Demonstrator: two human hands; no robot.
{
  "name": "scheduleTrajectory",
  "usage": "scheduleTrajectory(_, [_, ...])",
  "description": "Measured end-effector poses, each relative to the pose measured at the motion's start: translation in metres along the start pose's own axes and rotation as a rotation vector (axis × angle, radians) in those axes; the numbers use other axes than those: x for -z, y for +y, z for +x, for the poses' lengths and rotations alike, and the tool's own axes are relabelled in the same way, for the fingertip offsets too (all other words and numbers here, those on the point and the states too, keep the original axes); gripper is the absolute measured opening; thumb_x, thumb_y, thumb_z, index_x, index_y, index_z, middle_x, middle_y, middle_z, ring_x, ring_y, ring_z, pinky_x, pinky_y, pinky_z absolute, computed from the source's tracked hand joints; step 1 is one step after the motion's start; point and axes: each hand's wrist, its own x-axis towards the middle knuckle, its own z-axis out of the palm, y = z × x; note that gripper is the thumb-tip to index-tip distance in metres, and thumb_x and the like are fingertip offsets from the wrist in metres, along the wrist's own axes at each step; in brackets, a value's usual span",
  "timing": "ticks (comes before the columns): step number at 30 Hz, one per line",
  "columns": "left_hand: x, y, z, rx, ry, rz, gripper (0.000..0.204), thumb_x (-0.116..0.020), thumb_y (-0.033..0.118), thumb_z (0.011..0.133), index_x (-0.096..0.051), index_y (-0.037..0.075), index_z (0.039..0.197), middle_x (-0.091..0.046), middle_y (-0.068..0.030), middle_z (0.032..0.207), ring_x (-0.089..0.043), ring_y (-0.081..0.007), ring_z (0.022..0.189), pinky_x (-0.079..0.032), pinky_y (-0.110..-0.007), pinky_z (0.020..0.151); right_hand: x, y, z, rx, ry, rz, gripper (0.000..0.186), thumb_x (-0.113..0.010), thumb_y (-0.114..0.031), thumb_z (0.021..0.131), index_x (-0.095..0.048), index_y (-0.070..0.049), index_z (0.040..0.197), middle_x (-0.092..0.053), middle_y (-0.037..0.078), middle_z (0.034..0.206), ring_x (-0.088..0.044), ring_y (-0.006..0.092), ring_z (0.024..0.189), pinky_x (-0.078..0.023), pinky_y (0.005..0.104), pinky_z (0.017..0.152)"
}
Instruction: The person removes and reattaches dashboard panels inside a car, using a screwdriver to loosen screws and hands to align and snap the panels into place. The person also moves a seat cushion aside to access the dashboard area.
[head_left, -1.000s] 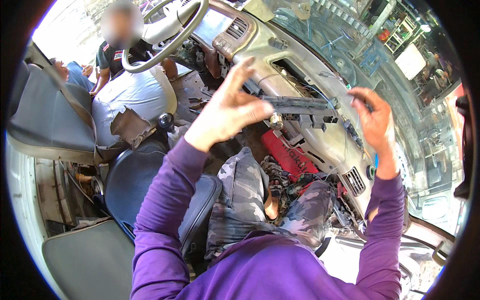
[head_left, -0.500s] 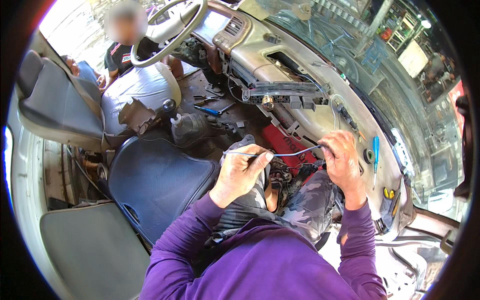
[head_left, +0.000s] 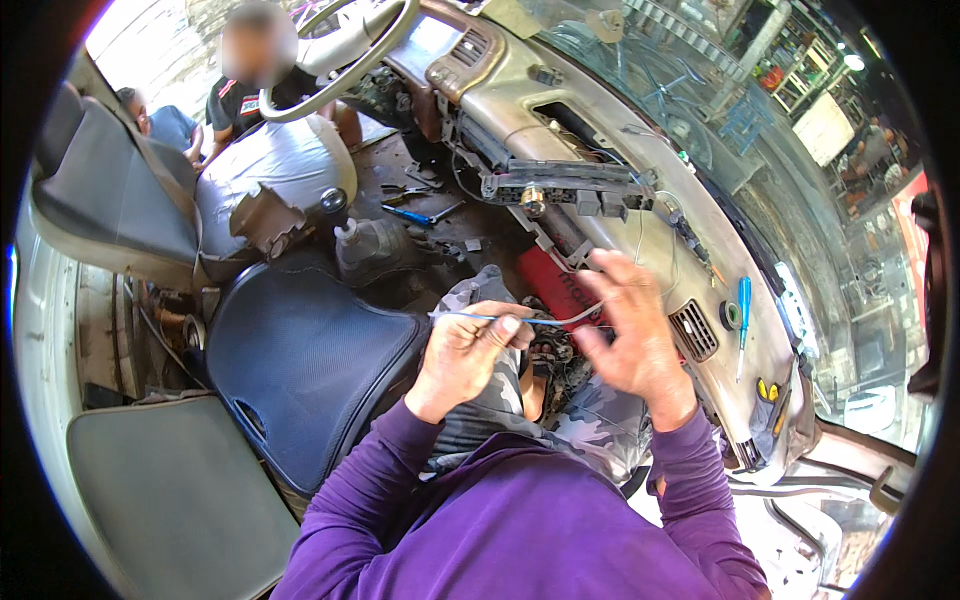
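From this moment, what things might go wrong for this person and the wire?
The thin blue wire is pinched in the left hand, while the right hand looks open, so the wire's far part might swing or snag.

The blue screwdriver lies on the dashboard, with nothing visibly securing it; a sweep of the right arm could perhaps knock it off.

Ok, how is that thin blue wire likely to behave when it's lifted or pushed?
Probably bendy: the blue wire curves as it runs right of the left hand. Likely stiff enough over short lengths, as its end left of that hand juts out nearly straight. It looks thin, so it probably weighs little.
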Motion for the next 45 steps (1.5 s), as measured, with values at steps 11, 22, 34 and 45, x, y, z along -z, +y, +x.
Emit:
scheduleTrajectory(11, [-0.009,0.072,0.122,-0.393,0.086,0.071,0.028,-0.068,0.018,0.099,-0.068,-0.007,0.112,-0.07,-0.0089,0.082,-0.063,-0.0146,0.07,-0.05,-0.029,0.067,0.052,0.037,0.057,0.044,0.117,0.167,0.022,-0.066,-0.011,0.095,-0.07,-0.009,0.117,-0.072,0.017,0.098,-0.071,0.0343,0.087,-0.054,0.0391,0.076])
scheduleTrajectory(22, [-0.009,0.062,0.35,-0.313,0.227,0.231,0.025,-0.077,0.026,0.094,-0.069,0.002,0.094,-0.07,-0.0054,0.082,-0.065,-0.0152,0.069,-0.053,-0.03,0.067,0.055,0.199,0.18,-0.244,0.13,0.174,0.029,-0.065,-0.025,0.087,-0.076,0.001,0.093,-0.073,0.023,0.089,-0.07,0.0408,0.083,-0.055,0.0478,0.076])
scheduleTrajectory(34, [0.125,-0.036,0.428,-0.59,0.354,1.535,0.048,-0.051,0.033,0.103,-0.059,-0.005,0.13,-0.063,-0.0237,0.124,-0.06,-0.0356,0.116,-0.044,-0.041,0.105,-0.016,0.283,0.198,-0.089,-0.032,-0.006,0.017,-0.076,-0.018,0.072,-0.076,-0.011,0.088,-0.075,0.013,0.084,-0.072,0.0336,0.075,-0.057,0.0466,0.064])
scheduleTrajectory(45, [0.101,-0.047,0.436,-0.416,0.339,1.437,0.04,-0.048,0.013,0.092,-0.062,-0.002,0.127,-0.066,-0.0223,0.121,-0.062,-0.0332,0.113,-0.046,-0.042,0.101,-0.035,0.319,0.202,-0.139,-0.065,-0.036,0.03,-0.07,-0.007,0.087,-0.074,-0.005,0.117,-0.074,0.016,0.114,-0.071,0.0317,0.102,-0.057,0.0432,0.087])
